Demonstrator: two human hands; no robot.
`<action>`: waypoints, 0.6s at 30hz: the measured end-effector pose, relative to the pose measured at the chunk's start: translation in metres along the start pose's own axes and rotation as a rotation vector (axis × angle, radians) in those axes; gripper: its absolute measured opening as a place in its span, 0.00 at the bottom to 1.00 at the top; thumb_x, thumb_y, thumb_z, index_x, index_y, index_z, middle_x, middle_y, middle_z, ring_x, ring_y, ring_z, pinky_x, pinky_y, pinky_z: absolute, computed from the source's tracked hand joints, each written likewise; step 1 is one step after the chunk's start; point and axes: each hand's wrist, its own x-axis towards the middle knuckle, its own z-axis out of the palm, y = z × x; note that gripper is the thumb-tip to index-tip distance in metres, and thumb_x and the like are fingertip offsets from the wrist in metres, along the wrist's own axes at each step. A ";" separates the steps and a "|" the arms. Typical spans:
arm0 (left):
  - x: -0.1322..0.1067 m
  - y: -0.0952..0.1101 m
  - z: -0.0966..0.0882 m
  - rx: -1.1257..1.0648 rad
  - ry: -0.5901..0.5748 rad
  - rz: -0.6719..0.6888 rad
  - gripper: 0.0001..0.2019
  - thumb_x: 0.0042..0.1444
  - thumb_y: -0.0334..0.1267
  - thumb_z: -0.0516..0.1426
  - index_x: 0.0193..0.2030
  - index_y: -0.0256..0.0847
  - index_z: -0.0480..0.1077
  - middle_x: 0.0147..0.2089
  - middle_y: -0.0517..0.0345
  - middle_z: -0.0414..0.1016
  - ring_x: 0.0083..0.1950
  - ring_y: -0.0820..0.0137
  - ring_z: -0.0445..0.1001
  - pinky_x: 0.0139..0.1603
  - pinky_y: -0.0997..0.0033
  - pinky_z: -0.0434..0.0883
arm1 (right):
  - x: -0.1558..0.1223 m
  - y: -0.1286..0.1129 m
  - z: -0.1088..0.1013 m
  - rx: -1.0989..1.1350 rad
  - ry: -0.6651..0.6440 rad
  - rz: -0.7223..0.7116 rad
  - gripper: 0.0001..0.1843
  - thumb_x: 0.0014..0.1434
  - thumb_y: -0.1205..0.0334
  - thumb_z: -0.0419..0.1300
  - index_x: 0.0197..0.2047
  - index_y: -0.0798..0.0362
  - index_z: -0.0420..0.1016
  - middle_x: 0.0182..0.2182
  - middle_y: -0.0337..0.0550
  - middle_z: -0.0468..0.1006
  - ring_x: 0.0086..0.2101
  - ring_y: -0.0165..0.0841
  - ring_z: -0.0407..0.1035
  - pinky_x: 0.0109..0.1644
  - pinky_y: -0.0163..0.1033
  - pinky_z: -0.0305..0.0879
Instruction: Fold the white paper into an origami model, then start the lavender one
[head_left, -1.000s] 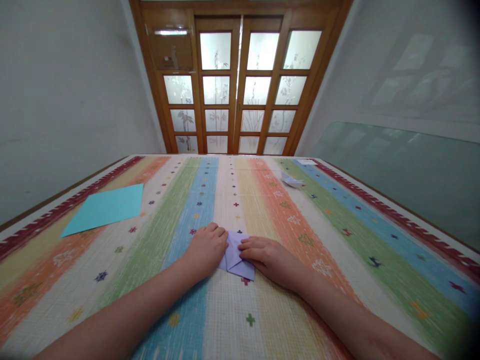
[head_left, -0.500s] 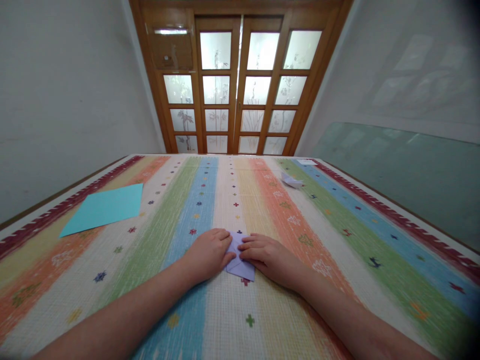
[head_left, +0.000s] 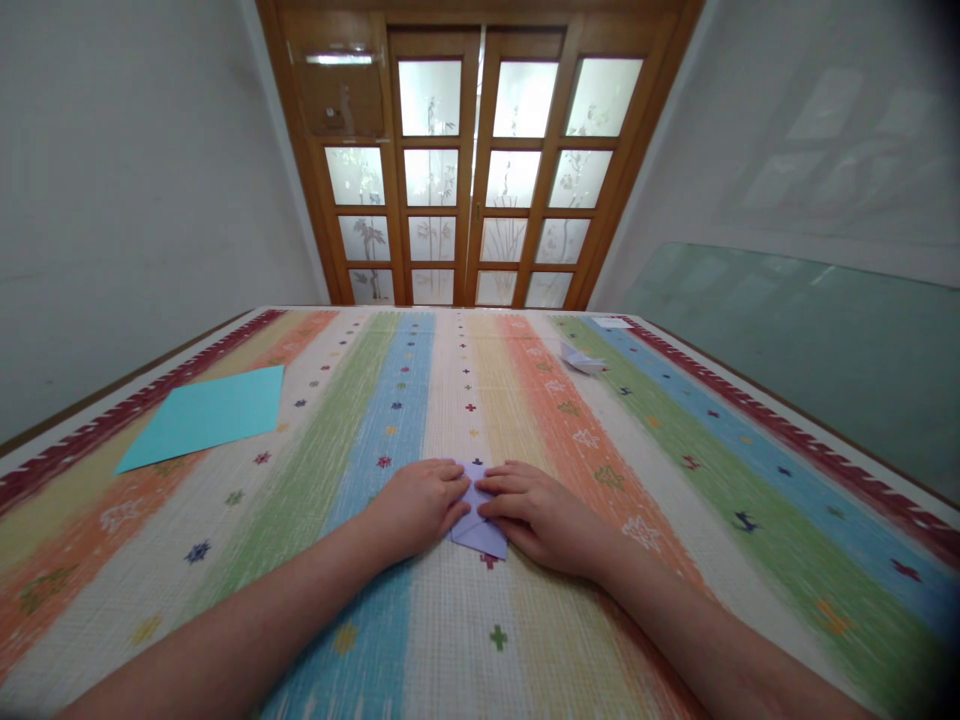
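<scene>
A small folded piece of light purple paper (head_left: 478,537) lies on the striped cloth in front of me, with crease lines on its lower part. On its left edge is my left hand (head_left: 422,507), fingers bent together and thumb pressing the paper. My right hand (head_left: 541,512) holds the right side, its fingertips resting on top. Both hands cover the paper's sides, so only its middle and lower corner show. Whether any edge is pinched beneath the fingers is hidden.
A turquoise paper sheet (head_left: 206,418) lies flat at the left of the table. At the far right sits a folded pale paper shape (head_left: 581,358), with a small white piece (head_left: 612,323) behind it. The striped tablecloth (head_left: 315,470) reaches towards glazed wooden doors (head_left: 469,180).
The fingers of both hands have shifted slightly on the purple paper, and its visible folds look a little different. The other things stay in place.
</scene>
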 end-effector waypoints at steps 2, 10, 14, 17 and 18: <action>0.000 0.000 0.000 -0.011 0.005 -0.004 0.11 0.64 0.39 0.53 0.48 0.40 0.73 0.45 0.51 0.76 0.53 0.61 0.73 0.57 0.59 0.68 | 0.001 -0.004 -0.001 0.009 -0.009 0.000 0.12 0.62 0.69 0.56 0.45 0.50 0.79 0.50 0.47 0.78 0.52 0.38 0.69 0.61 0.49 0.58; 0.000 0.001 -0.001 -0.012 0.001 -0.009 0.11 0.64 0.39 0.54 0.48 0.39 0.73 0.45 0.50 0.76 0.52 0.61 0.73 0.56 0.60 0.68 | -0.002 -0.002 -0.006 0.008 -0.089 0.042 0.16 0.62 0.67 0.56 0.50 0.46 0.77 0.54 0.42 0.76 0.59 0.43 0.62 0.64 0.57 0.51; 0.000 0.001 -0.001 -0.009 0.003 -0.014 0.10 0.63 0.38 0.55 0.48 0.39 0.73 0.46 0.49 0.77 0.54 0.60 0.73 0.57 0.59 0.68 | -0.003 -0.001 -0.012 -0.020 -0.150 0.067 0.16 0.63 0.65 0.56 0.52 0.42 0.77 0.53 0.39 0.77 0.59 0.44 0.61 0.65 0.60 0.47; 0.000 0.001 -0.001 -0.010 0.007 -0.020 0.10 0.63 0.39 0.55 0.48 0.40 0.73 0.47 0.49 0.77 0.54 0.60 0.73 0.57 0.59 0.69 | -0.002 -0.003 -0.018 -0.027 -0.182 0.070 0.15 0.63 0.65 0.56 0.48 0.43 0.79 0.49 0.39 0.79 0.58 0.42 0.63 0.66 0.60 0.44; 0.000 0.001 -0.001 -0.007 0.006 -0.022 0.10 0.63 0.39 0.55 0.48 0.40 0.74 0.47 0.49 0.77 0.54 0.60 0.73 0.57 0.59 0.69 | -0.003 -0.004 -0.020 -0.029 -0.190 0.072 0.14 0.63 0.65 0.56 0.47 0.44 0.80 0.47 0.39 0.80 0.57 0.42 0.63 0.67 0.60 0.42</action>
